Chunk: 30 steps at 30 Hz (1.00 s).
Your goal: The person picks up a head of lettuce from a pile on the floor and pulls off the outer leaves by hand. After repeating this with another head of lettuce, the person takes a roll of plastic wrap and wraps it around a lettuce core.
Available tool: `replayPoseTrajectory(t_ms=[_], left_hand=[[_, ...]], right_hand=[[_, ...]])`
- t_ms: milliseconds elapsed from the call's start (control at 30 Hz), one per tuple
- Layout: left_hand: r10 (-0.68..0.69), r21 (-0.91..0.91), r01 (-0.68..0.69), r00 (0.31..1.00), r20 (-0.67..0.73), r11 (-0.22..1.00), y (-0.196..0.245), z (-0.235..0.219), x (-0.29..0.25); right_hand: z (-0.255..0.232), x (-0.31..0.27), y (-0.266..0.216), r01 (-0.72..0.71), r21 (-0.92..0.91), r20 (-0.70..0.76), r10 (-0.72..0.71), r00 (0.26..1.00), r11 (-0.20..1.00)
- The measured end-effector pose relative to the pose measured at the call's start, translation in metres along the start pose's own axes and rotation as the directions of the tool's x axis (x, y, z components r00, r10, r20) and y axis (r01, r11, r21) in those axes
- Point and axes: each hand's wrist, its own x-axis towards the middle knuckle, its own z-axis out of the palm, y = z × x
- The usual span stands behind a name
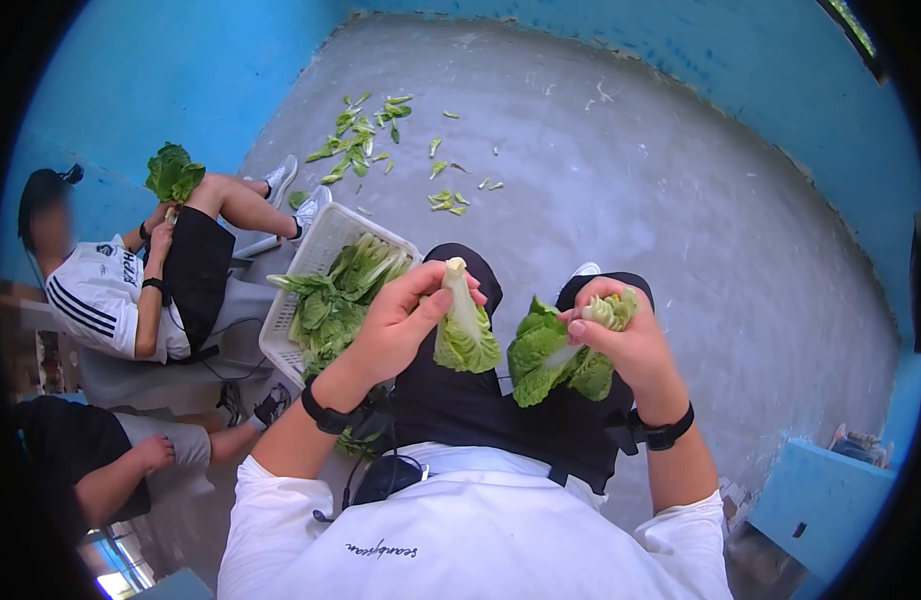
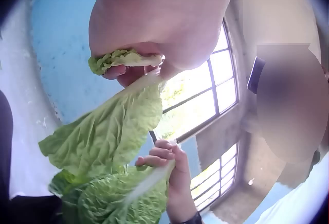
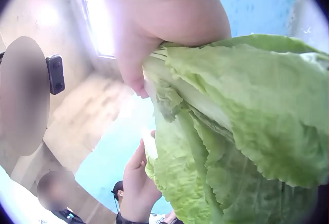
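Note:
In the head view my left hand (image 1: 406, 315) pinches a small lettuce heart (image 1: 468, 335) by its pale stem end, which points up while the leaf tips hang down. The left wrist view shows the left hand (image 2: 154, 28) above a broad, light green leaf (image 2: 113, 123). My right hand (image 1: 626, 335) grips a bunch of loose lettuce leaves (image 1: 541, 350), thumb across their white ribs. Seen from the right wrist, those leaves (image 3: 247, 111) fan out below the right hand (image 3: 169, 13). The two hands are apart, both over the lap.
A white plastic basket (image 1: 274, 335) filled with lettuce (image 1: 326, 310) stands left of my knees. Torn leaves (image 1: 356, 140) lie scattered on the grey floor (image 1: 601, 170). At the left another seated person (image 1: 111, 295) holds a lettuce (image 1: 174, 172). A blue box (image 1: 816, 500) stands at right.

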Motion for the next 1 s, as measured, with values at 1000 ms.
replayPoseTrajectory(t_ms=[1000], left_hand=[[0.066,0.618,-0.125,0.991,0.117,0.776,0.019,0.026,0.006]], right_hand=[[0.047,-0.003,-0.006,0.039,-0.296,0.035,-0.030,0.999,0.955]])
